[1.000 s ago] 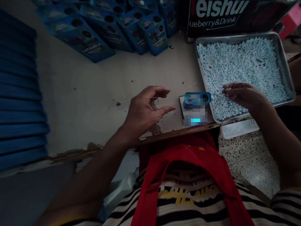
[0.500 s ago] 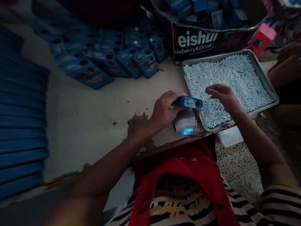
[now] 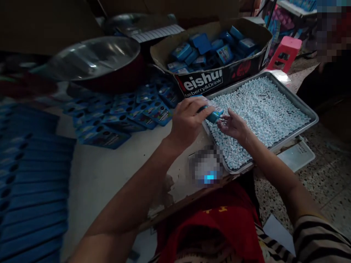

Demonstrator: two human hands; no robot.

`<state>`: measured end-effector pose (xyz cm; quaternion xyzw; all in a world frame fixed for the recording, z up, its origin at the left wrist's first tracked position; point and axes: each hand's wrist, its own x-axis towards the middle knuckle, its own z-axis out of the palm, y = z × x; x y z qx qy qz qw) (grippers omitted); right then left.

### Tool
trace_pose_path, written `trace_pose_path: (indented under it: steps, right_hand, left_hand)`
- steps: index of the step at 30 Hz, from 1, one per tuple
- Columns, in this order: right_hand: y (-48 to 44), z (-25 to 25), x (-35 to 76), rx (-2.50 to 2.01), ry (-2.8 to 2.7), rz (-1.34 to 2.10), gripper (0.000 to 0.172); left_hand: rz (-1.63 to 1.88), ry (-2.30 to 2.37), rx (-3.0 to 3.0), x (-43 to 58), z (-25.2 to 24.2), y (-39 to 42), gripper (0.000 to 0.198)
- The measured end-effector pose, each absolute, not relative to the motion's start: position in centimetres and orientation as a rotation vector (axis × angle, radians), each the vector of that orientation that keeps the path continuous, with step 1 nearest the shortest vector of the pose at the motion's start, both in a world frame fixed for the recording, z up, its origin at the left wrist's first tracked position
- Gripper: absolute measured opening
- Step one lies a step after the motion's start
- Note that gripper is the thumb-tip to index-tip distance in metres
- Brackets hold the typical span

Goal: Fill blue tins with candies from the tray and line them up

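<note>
My left hand point(image 3: 189, 118) is closed around a small blue candy box point(image 3: 214, 114), held tilted with its lower end to the right over the left edge of a metal tray point(image 3: 314, 118). Just below that end my right hand point(image 3: 233, 126) is turned palm up, fingers spread and slightly curled, close to the box. Whether any candies lie in the palm I cannot tell. Small pale blue and white candies point(image 3: 263, 106) fill the tray. A pixelated device point(image 3: 207, 170) with a glowing blue display rests on the table, left of the tray's near corner.
Blue candy boxes point(image 3: 115, 126) stand in rows at the table's middle left, and more blue boxes point(image 3: 35, 182) line the far left. Behind are a large metal bowl point(image 3: 93, 60) and an open carton point(image 3: 208, 82) of blue boxes. A pink stool point(image 3: 286, 53) stands beyond the tray.
The view has lifted, bringing the bowl into sight. My left hand has tilted the candy box's end downward. From over the candies, my right hand has moved beneath the box and turned palm up.
</note>
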<state>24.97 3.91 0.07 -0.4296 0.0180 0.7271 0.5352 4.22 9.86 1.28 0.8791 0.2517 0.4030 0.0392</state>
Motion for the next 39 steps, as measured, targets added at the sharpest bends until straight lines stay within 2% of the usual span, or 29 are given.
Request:
trace_pose_path:
  steps: [3,9,11,15,20,23,26,28,31,33,35,39]
  right_hand:
    - [3.6,0.5,25.0,-0.993,0.071,1.744,0.041]
    - [3.1,1.4,25.4,-1.026,-0.014,1.592,0.014]
    - [3.1,1.1,25.6,-1.038,-0.094,1.581,0.015]
    - [3.0,0.2,25.8,-1.153,-0.461,1.499,0.012]
    - [2.6,0.0,26.5,-1.344,-0.937,1.233,0.027]
    - [2.0,0.4,27.8,-1.415,-1.124,1.064,0.033]
    - [0.9,0.6,29.3,-1.598,-1.463,0.829,0.031]
    - [-0.1,0.6,29.8,-1.785,-1.76,0.655,0.037]
    - [-1.6,0.4,29.4,-1.971,-2.166,0.365,0.052]
    - [-2.1,0.3,28.9,-2.047,-2.312,0.222,0.054]
    - [-2.0,0.4,28.7,-2.106,-2.365,0.184,0.048]
    - [-1.3,1.4,30.1,-2.068,-2.226,0.348,0.018]
  left_hand:
    - [1.315,0.91,2.423,4.0,-0.6,10.1,0.022]
    - [1.32,1.085,1.54,1.3,-3.6,7.7,0.061]
    - [1.276,1.094,1.385,-0.4,-3.7,5.2,0.064]
    - [1.129,1.181,1.297,-3.5,-4.0,-1.0,0.057]
    - [1.094,1.225,1.3,-3.9,-6.2,-5.5,0.055]
    - [1.154,1.161,1.317,-4.0,-7.0,-5.8,0.074]
    - [1.192,1.142,1.402,-5.7,-6.7,-5.8,0.092]
    - [1.211,1.204,1.438,-7.5,-6.2,-5.9,0.086]
    - [1.239,1.342,1.378,-10.3,-5.3,-6.4,0.064]
    - [1.271,1.408,1.339,-11.7,-4.8,-6.8,0.053]
    - [1.33,1.431,1.362,-12.7,-4.5,-7.3,0.049]
    - [1.43,1.411,1.47,-14.2,-4.6,-7.7,0.047]
